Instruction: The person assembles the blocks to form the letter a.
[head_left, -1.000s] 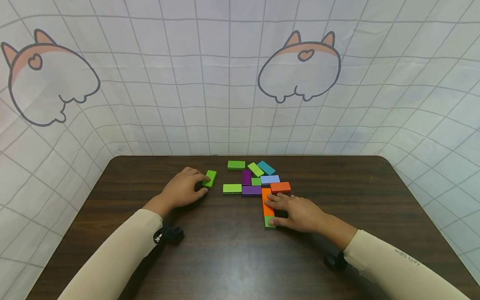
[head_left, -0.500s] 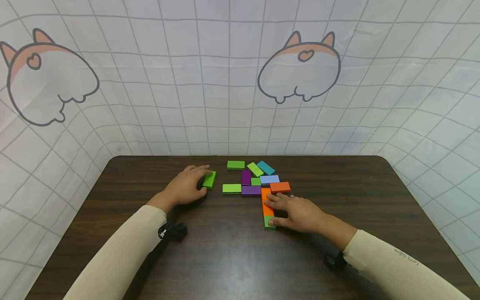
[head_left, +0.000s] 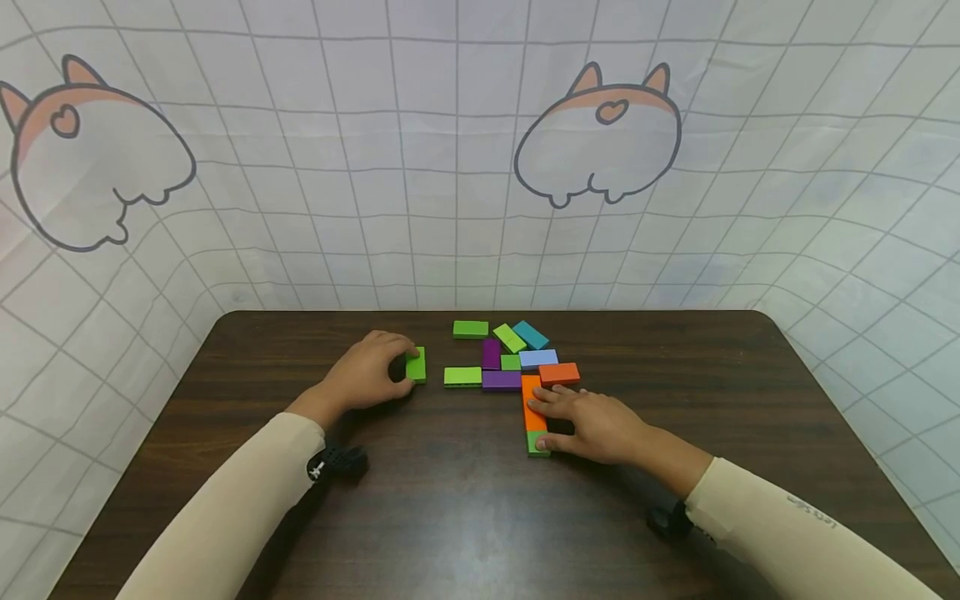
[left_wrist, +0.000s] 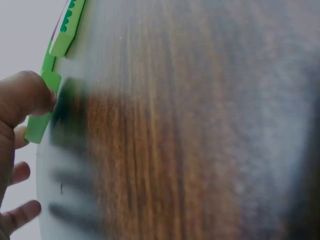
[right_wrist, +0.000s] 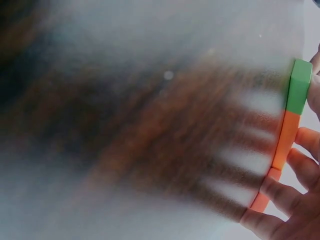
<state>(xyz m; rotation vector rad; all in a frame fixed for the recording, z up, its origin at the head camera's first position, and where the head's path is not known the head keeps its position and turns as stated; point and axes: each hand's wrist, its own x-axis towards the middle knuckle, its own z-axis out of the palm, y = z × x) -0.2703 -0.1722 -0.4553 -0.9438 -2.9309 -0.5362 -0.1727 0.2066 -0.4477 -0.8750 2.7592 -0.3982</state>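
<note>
Left hand (head_left: 366, 372) has the bright green block (head_left: 417, 367) pinched, thumb at the near end and a finger at the far end; the wrist view shows the other fingers spread loosely. That block is on the dark wooden table (head_left: 450, 517), left of the cluster and apart from it.

Over to the right hand (head_left: 606, 427): fingers extended and spread, resting against the orange block (head_left: 531, 390), thumb down on the green end block (head_left: 533, 437) that butts against it. Other fingertips reach the red block (head_left: 559, 373).

And the tabletop carries plenty more! Purple block (head_left: 501, 382) in the middle, lime block (head_left: 462, 377) touching its left end, light blue block (head_left: 538, 359) just behind the red one, teal block (head_left: 531, 335) lying slantwise at the back.
</note>
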